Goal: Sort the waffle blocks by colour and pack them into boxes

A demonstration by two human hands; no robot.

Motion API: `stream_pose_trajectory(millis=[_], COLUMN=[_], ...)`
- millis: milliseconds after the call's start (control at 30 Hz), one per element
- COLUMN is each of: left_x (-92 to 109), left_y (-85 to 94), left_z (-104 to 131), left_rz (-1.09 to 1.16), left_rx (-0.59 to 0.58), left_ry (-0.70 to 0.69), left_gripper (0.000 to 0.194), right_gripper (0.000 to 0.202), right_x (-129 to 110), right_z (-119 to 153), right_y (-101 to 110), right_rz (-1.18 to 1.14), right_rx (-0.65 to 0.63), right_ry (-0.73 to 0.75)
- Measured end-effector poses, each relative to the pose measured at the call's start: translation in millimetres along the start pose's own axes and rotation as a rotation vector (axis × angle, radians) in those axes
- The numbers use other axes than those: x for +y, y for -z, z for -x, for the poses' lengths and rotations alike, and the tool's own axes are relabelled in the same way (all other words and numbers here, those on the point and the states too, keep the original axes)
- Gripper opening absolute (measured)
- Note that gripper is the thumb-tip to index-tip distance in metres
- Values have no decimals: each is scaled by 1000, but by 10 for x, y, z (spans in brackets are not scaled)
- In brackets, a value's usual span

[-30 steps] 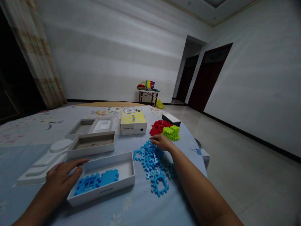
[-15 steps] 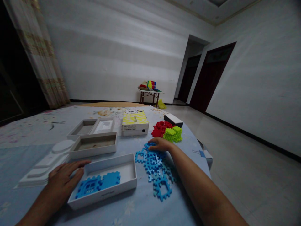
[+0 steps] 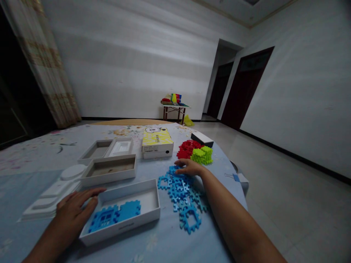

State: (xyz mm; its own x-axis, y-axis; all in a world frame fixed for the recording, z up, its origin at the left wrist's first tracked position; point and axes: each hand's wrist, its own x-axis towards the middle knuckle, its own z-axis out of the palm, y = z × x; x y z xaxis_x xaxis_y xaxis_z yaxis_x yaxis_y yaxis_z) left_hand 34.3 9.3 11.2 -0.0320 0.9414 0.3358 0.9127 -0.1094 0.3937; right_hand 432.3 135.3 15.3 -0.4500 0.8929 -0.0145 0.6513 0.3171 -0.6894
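Note:
My left hand (image 3: 74, 209) lies at the left end of a white box (image 3: 148, 220), its fingers stretched out and thumb apart, touching the box's edge. Inside that box are blue interlocking plastic tiles (image 3: 130, 209), one with a window pattern. My right hand (image 3: 191, 168) reaches to the far end of a pile of blue interlocking tiles (image 3: 179, 190) on the table. Its fingers and thumb are apart over the top pieces, with nothing seen gripped. Red tiles (image 3: 184, 151) and lime-green tiles (image 3: 201, 156) lie just beyond this hand.
Another open box (image 3: 109, 176), a grey tray (image 3: 95, 150) and a white moulded tray (image 3: 55, 190) stand at the left. A yellow-and-white box (image 3: 157, 142) is at the middle back, a black-and-white box (image 3: 202, 139) behind the tiles. A blue clip (image 3: 236, 177) holds the tablecloth's right edge.
My right hand's fingers have spread a little, the forefinger lifting slightly off the blue pile. My left hand stays at the box.

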Motion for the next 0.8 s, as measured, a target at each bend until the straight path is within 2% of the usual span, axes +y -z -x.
stream_pose_trajectory(millis=[100, 233, 433, 533, 633, 800], left_x=[6, -10, -171, -219, -190, -92], left_y=[2, -4, -91, -125, -108, -44], left_z=[-3, -10, -22, -30, -32, -24], left_rz=[-1, -4, 0, -1, -1, -4], left_rx=[10, 5, 3, 29, 19, 28], left_ry=[-5, -8, -17, -32, -42, -38], left_gripper=[43, 43, 43, 42, 41, 39], right_gripper=[63, 61, 63, 62, 63, 64], right_x=[53, 60, -51, -122, -174, -214], right_z=[21, 42, 64, 125, 210, 287], right_y=[20, 29, 49, 98, 143, 127], right_rz=[-65, -103, -53, -12, 39, 169], right_rx=[-28, -43, -9, 27, -6, -80], right_ry=[-5, -50, -74, -31, 16, 13])
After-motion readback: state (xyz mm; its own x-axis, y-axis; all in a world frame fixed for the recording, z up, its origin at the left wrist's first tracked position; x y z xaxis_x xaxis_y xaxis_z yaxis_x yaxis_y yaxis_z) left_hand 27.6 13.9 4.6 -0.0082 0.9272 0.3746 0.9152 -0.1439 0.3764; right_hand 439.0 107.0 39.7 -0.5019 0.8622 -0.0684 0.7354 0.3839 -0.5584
